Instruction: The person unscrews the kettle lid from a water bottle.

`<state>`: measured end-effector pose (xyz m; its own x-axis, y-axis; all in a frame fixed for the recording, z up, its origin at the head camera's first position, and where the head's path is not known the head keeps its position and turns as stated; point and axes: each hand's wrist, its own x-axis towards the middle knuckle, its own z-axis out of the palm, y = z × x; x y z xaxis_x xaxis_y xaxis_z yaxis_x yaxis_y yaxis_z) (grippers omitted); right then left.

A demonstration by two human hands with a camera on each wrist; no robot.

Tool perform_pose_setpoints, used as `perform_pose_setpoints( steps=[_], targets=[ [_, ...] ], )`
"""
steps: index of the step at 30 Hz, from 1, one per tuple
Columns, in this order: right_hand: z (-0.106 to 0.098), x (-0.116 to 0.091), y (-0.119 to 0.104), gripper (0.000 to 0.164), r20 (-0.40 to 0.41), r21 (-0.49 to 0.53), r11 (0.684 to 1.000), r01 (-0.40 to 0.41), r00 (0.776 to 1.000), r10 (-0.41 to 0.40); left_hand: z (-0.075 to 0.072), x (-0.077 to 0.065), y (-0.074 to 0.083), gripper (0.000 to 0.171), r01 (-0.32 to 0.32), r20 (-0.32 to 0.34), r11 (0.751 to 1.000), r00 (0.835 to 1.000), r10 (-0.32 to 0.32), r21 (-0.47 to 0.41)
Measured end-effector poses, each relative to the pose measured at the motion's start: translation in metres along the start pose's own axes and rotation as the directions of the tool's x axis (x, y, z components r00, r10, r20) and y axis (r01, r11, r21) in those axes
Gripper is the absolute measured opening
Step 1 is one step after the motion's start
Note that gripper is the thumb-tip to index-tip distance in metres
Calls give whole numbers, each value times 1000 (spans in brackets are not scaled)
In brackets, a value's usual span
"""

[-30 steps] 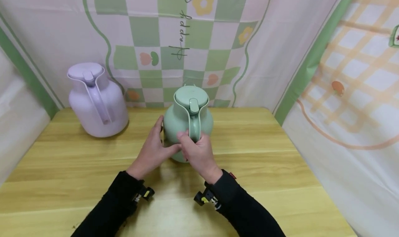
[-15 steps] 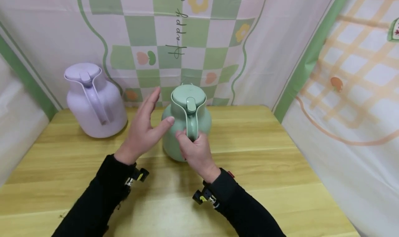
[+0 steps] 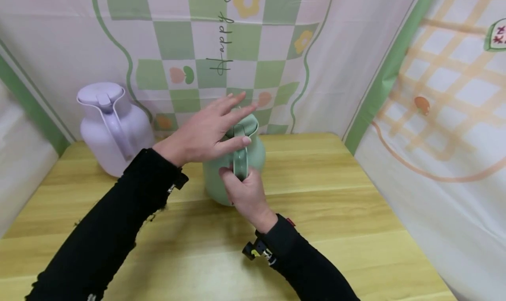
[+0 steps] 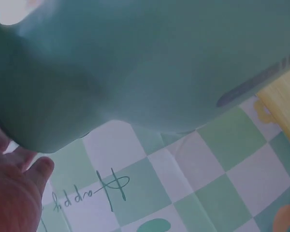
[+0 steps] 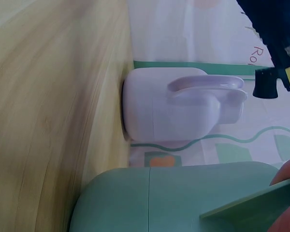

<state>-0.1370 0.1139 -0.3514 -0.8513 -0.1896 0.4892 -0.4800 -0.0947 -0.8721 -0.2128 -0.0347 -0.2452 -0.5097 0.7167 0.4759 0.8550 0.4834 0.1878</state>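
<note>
A green thermos jug stands on the table with its handle facing me. Low on that handle, my right hand grips with the thumb wrapped over it. My left hand lies across the top of the jug, fingers stretched out to the right, and hides most of the lid. In the left wrist view, the green jug fills the upper part, with the left hand at its top end. The right wrist view catches the green jug's side and fingers at the handle.
A lavender thermos jug stands at the back left of the wooden table, partly behind the left forearm. Behind the table hangs a checked green and white curtain; another cloth with orange stripes is on the right.
My left hand has left the jug's left side, risen, and come across over the lid. The right hand keeps its grip on the handle, and the jug stays in place.
</note>
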Motion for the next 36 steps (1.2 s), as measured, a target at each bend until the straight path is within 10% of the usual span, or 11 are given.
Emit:
perform_pose_setpoints(
  steps=[8,24,36],
  targets=[
    [0,0,2,38,14,9,1000,4,1000,-5,3,6,-2,65,1,136,999,991,-6,34],
    [0,0,1,40,-15,-19,1000,12,1000,-13,-1,9,-4,64,9,163,1000,987,-11,10],
    [2,0,1,42,-53,-17,1000,14,998,-15,0,11,5,67,138,136,990,981,-138,11]
  ],
)
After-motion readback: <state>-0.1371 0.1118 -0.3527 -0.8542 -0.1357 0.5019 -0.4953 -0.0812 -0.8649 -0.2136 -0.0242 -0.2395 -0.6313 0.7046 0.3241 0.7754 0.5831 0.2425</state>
